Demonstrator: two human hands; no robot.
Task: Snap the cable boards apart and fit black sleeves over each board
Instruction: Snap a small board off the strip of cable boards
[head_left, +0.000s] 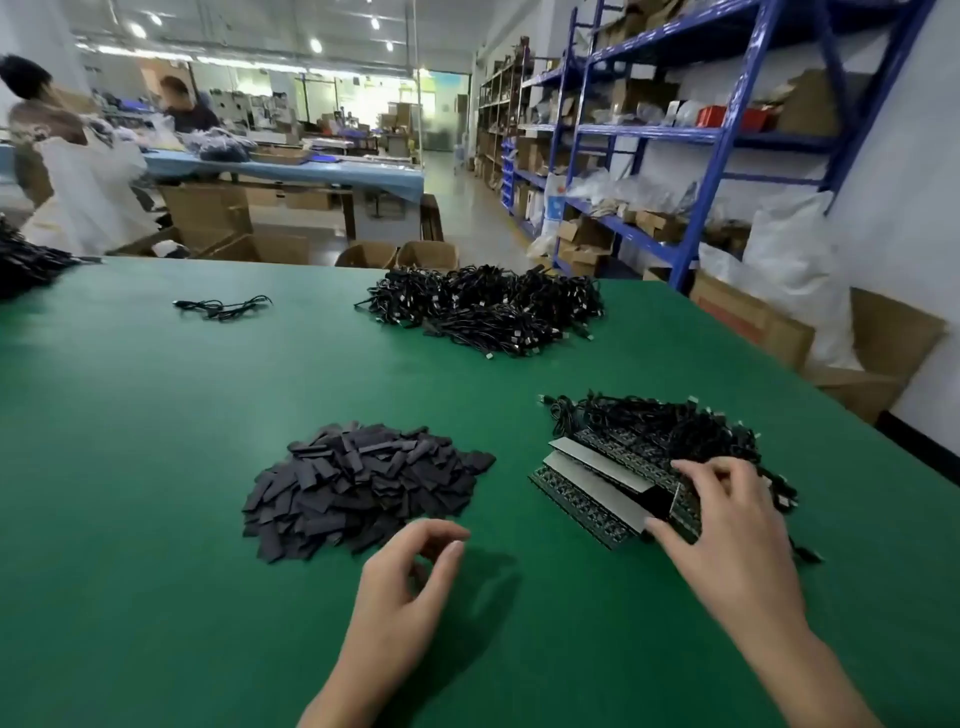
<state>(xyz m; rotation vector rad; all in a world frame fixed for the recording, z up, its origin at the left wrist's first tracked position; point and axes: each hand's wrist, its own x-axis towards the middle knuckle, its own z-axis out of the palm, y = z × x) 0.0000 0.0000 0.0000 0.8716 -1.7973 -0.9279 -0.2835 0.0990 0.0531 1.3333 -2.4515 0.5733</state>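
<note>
A stack of black cable board panels (587, 486) with pale strips along them lies on the green table at the near right, black cables trailing behind. My right hand (727, 525) grips the near right end of that stack, fingers on top and thumb at the front edge. A heap of flat black sleeves (358, 483) sits to the left of the boards. My left hand (410, 577) hovers just in front of the sleeve heap, fingers loosely curled and holding nothing.
A big tangle of black cables (488, 306) lies at the table's far middle, one loose cable (223, 306) at far left, another dark pile (26, 260) at the left edge. Blue shelving (691, 135) and cardboard boxes stand to the right. Two people work at a distant table.
</note>
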